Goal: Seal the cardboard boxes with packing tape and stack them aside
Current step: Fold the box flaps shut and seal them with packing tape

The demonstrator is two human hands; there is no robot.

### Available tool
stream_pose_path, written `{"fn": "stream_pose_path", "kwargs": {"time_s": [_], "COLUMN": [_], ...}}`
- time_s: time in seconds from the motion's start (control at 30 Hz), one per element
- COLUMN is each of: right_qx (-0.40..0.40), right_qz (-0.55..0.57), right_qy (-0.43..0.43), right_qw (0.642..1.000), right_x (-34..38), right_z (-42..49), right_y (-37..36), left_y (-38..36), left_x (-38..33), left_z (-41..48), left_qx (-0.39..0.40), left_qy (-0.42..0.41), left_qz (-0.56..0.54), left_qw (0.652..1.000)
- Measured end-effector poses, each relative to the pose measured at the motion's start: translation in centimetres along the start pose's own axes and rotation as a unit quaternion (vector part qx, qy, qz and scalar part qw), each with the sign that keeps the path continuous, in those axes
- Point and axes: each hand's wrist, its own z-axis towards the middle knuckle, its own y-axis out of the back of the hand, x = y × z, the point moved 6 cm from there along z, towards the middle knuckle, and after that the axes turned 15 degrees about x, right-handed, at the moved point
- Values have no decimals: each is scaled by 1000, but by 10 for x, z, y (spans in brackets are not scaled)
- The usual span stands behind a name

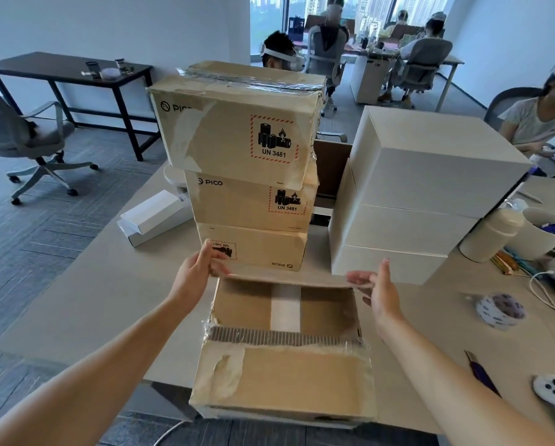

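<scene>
The far flap (285,279) of the open box (285,381) is pinched at its left corner by the curled fingers of the left hand (197,273). At the flap's other end, the fingers of the right hand (379,292) are held fairly straight and slightly apart. They seem to rest on the flap's edge, though the contact is blurred. Just beyond the fingertips a stack of three brown boxes (247,194) is stood. White boxes (424,194) are set past the right hand, and a tape roll (499,312) is laid on the table (92,304) to that hand's right.
</scene>
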Motion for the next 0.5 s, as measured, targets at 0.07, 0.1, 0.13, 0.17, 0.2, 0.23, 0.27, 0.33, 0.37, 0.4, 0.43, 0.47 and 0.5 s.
{"fn": "stream_pose_path", "kwargs": {"time_s": [0.07, 0.1, 0.13, 0.17, 0.2, 0.23, 0.27, 0.33, 0.37, 0.4, 0.43, 0.47, 0.5], "right_qx": [12, 21, 29, 33, 35, 33, 31, 25, 28, 35, 45, 56, 67], "right_qz": [-14, -24, -46, -91, -162, -252, -347, -507, -563, -606, -630, -639, -639], "right_qy": [2, 3, 10, 18, 28, 42, 59, 95, 101, 100, 95, 93, 90], "right_qw": [1000, 999, 998, 995, 986, 966, 936, 857, 819, 788, 769, 761, 761], "right_x": [-14, -21, -26, -32, -36, -41, -46, -51, -55, -60, -66, -71, -74], "right_z": [-11, -16, -21, -27, -32, -38, -44, -57, -63, -66, -68, -68, -68], "right_y": [-1, -3, -7, -10, -15, -20, -27, -44, -52, -59, -64, -66, -67], "left_y": [-6, -9, -15, -21, -27, -32, -40, -58, -67, -74, -79, -84, -86], "left_x": [10, 16, 19, 22, 24, 26, 28, 37, 44, 49, 56, 60, 64], "left_z": [-17, -26, -34, -42, -49, -55, -59, -66, -68, -71, -72, -73, -74], "left_qx": [23, 31, 44, 58, 68, 67, 66, 81, 93, 107, 122, 130, 132], "left_qy": [22, 31, 31, 25, 13, -12, -41, -64, -56, -46, -39, -41, -47], "left_qz": [61, 92, 125, 170, 234, 320, 410, 544, 587, 617, 637, 652, 662], "left_qw": [998, 995, 991, 983, 970, 945, 909, 833, 802, 778, 760, 746, 736]}}
